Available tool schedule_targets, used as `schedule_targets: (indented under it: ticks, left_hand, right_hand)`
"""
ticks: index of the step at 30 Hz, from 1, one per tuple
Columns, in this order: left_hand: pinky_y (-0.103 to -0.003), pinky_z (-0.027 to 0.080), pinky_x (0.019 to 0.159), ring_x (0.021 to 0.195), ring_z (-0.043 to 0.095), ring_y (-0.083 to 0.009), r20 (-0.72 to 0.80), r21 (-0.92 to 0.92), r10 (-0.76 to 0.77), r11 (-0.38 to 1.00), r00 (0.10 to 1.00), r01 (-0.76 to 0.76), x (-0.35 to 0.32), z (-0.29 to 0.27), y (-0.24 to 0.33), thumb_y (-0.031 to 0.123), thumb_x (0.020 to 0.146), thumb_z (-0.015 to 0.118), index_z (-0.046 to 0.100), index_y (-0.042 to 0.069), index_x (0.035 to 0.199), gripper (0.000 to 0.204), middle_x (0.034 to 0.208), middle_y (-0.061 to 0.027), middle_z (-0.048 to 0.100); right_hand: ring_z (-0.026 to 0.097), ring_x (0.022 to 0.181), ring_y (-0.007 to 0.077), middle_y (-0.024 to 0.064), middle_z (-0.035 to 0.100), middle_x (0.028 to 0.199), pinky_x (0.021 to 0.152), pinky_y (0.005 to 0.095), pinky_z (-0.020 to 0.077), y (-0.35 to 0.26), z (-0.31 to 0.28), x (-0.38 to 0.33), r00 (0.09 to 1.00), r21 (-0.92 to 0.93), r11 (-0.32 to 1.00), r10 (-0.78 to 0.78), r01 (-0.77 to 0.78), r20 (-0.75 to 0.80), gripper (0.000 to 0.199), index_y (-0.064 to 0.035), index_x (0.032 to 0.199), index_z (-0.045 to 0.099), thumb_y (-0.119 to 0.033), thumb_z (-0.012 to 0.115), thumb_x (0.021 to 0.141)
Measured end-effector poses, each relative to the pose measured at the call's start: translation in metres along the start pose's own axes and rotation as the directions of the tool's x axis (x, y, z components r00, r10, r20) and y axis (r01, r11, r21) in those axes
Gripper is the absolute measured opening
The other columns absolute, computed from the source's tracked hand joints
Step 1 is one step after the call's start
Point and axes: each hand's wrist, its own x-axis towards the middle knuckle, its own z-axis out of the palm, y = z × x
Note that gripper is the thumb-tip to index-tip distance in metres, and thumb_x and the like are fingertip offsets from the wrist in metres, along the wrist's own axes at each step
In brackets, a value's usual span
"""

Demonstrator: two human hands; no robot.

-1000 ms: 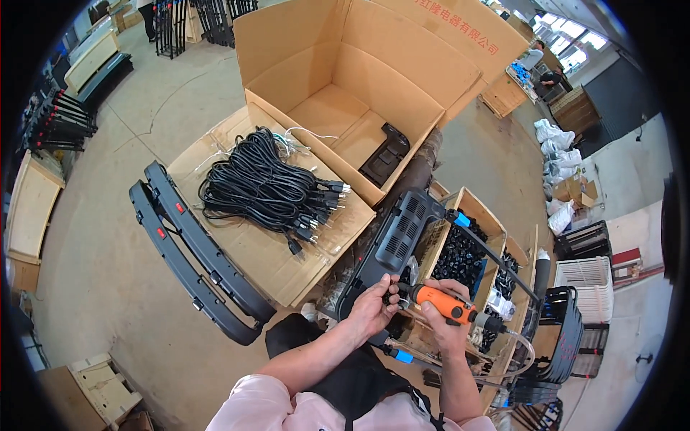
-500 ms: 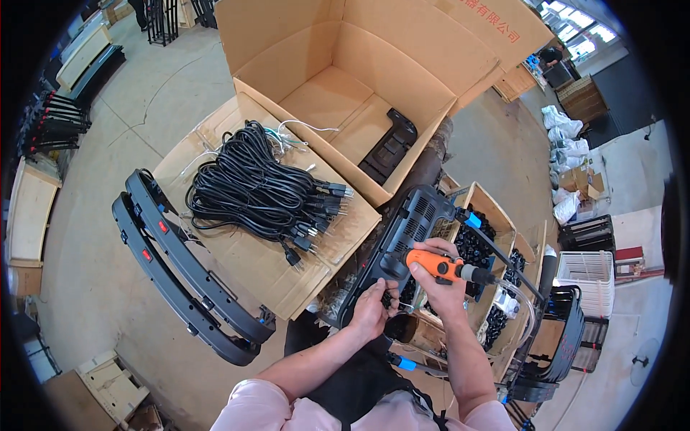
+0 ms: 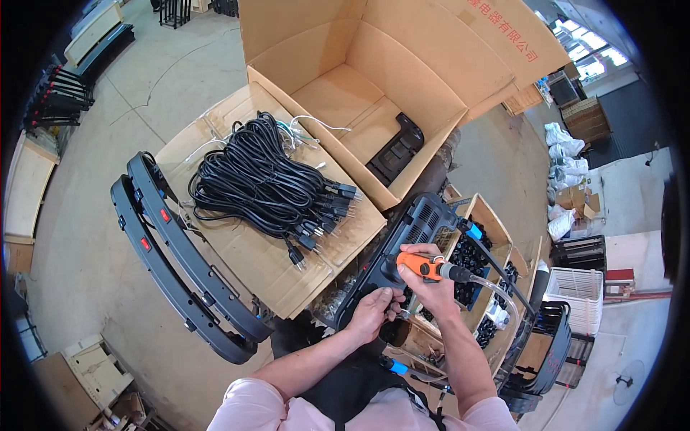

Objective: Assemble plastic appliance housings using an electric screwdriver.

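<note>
R hand (image 3: 430, 281) clamps orange driver (image 3: 420, 265), tip hidden; L hand (image 3: 374, 313) grips black panel (image 3: 402, 248).

Gripped orange screwdriver (image 3: 422, 265) over black panel (image 3: 402, 248)

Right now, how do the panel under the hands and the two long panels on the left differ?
The vented panel is short and broad, held by the left hand with the right hand pressing an orange driver onto it. The long panels are narrow, curved, untouched, with red marks. Both are black plastic.
</note>
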Motion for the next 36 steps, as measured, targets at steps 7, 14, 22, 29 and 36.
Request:
schedule_targets:
  ticks: [7, 14, 22, 29, 36]
  left_hand:
    - [-0.022, 0.037, 0.056, 0.065, 0.047, -0.0066, 0.088, 0.124, -0.015, 0.992, 0.996, 0.004, -0.004, 0.007, 0.005, 0.029, 0.113, 0.051, 0.067, 0.004, 0.12, 0.03, 0.077, 0.0034, 0.054]
    - [-0.022, 0.034, 0.051, 0.061, 0.048, -0.0071, 0.023, 0.154, 0.013, 0.988, 1.0, -0.016, -0.014, 0.001, -0.007, 0.029, 0.11, 0.058, 0.062, 0.009, 0.108, 0.021, 0.077, 0.0021, 0.057]
    - [-0.023, 0.042, 0.058, 0.07, 0.054, -0.0084, -0.052, 0.109, -0.071, 0.991, 0.996, 0.076, -0.063, 0.001, -0.011, 0.023, 0.11, 0.058, 0.066, 0.007, 0.115, 0.019, 0.087, 0.0007, 0.064]
    - [-0.023, 0.042, 0.054, 0.064, 0.054, -0.0092, -0.022, -0.012, -0.2, 0.98, 0.98, 0.2, -0.094, -0.015, -0.058, 0.033, 0.108, 0.061, 0.069, 0.011, 0.106, 0.024, 0.081, 0.0038, 0.062]
    - [-0.025, 0.046, 0.068, 0.077, 0.055, -0.0099, -0.122, -0.056, -0.2, 0.979, 0.972, 0.194, -0.147, -0.014, -0.1, 0.028, 0.111, 0.054, 0.064, 0.008, 0.116, 0.023, 0.088, 0.0023, 0.059]
  right_hand:
    - [0.066, 0.12, 0.022, 0.0156, 0.068, 0.128, 0.106, 0.0366, 0.0519, 0.012, -0.002, -0.001, 1.0, -0.012, 1.0, -0.02, 0.02, 0.011, 0.04, -0.0018, 0.124, 0.059, 0.001, 0.076, 0.088]
    - [0.066, 0.12, 0.0216, 0.0139, 0.07, 0.127, 0.106, 0.0361, 0.0527, -0.016, -0.018, -0.044, 0.981, 0.044, 0.992, -0.107, 0.116, -0.164, 0.052, -0.0014, 0.133, 0.056, 0.0, 0.079, 0.086]
    - [0.067, 0.12, 0.0305, 0.0212, 0.07, 0.125, 0.11, 0.0447, 0.0502, -0.012, -0.042, -0.161, 0.954, 0.23, 0.97, -0.012, 0.084, -0.299, 0.058, -0.0023, 0.134, 0.052, -0.004, 0.079, 0.083]
    - [0.066, 0.123, 0.0291, 0.0213, 0.068, 0.129, 0.109, 0.0446, 0.0515, 0.006, -0.042, -0.251, 0.963, 0.3, 0.95, -0.001, 0.085, -0.27, 0.054, -0.0028, 0.133, 0.052, 0.001, 0.077, 0.085]
    - [0.063, 0.127, 0.0297, 0.02, 0.067, 0.131, 0.112, 0.0452, 0.0498, 0.031, -0.038, -0.314, 0.979, 0.342, 0.933, -0.042, 0.11, -0.201, 0.053, -0.0043, 0.132, 0.051, 0.004, 0.077, 0.086]
